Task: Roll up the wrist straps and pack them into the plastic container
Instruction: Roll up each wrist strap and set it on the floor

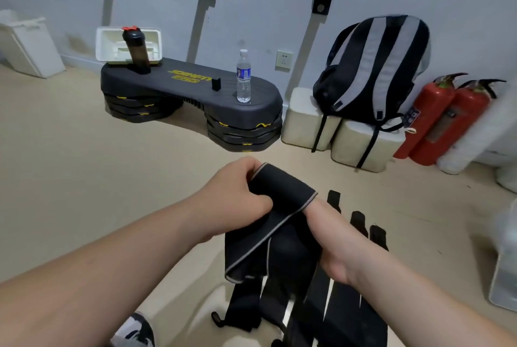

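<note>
A black wrist strap point(282, 192) with grey edging is held up in front of me, its top part curled into a loose roll. My left hand point(237, 192) pinches the roll's left end. My right hand point(330, 237) grips the strap from the right, its fingers hidden under the fabric. The strap's free tail point(246, 251) hangs down below my hands. Several more black straps point(335, 307) lie flat side by side on the floor beneath. A clear plastic container point(503, 271) stands at the right edge, only partly in view.
A black step platform point(181, 86) stands against the wall, carrying a water bottle point(243, 76), a dark shaker bottle point(137, 50) and a white open box point(112, 44). A striped backpack point(375, 69) rests on white blocks. Two red fire extinguishers point(444, 120) lean at the right.
</note>
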